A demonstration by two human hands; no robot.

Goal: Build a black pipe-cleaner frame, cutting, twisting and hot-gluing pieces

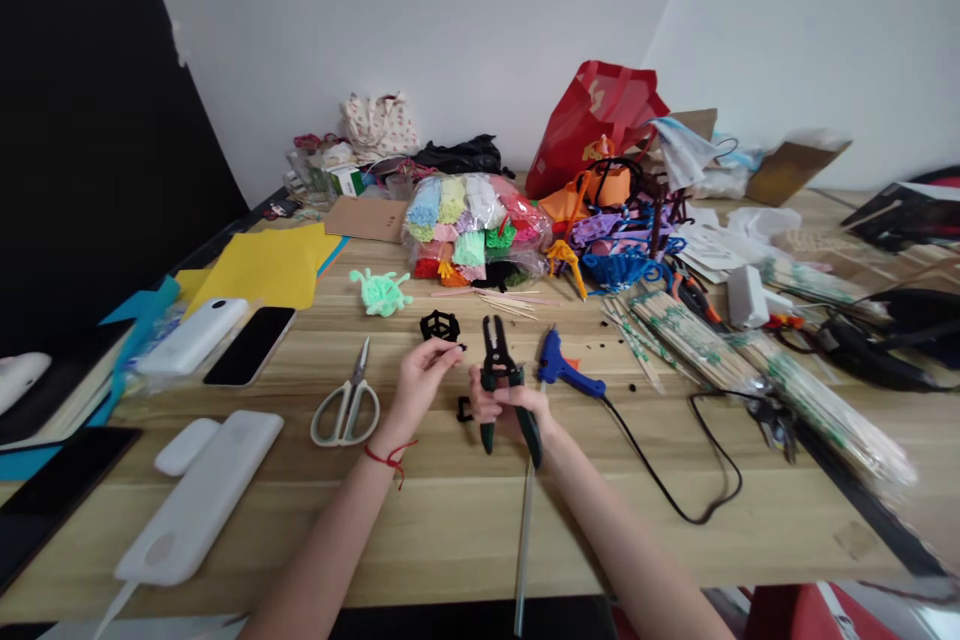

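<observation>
My right hand (521, 405) is wrapped round the dark green handles of a pair of wire strippers (496, 345), whose black jaws point away from me. To its left, my left hand (421, 385) pinches a small black piece (462, 348) at the fingertips. Just beyond those fingers lies a black openwork shape (440, 325). Another small black piece (465, 409) rests on the table between my hands. A blue glue gun (564, 368) lies right of the strippers, and a long translucent stick (524, 540) runs below my right hand. White-handled scissors (346, 410) lie left of my left hand.
A mint-green fuzzy shape (381, 292) sits behind the scissors. Bagged pipe cleaners (472, 225) and a red bag (596, 120) stand at the back. Wrapped wooden sticks (697, 340) lie right, near the glue gun's cord (660, 480). A phone (251, 347) and white power bank (202, 500) lie left.
</observation>
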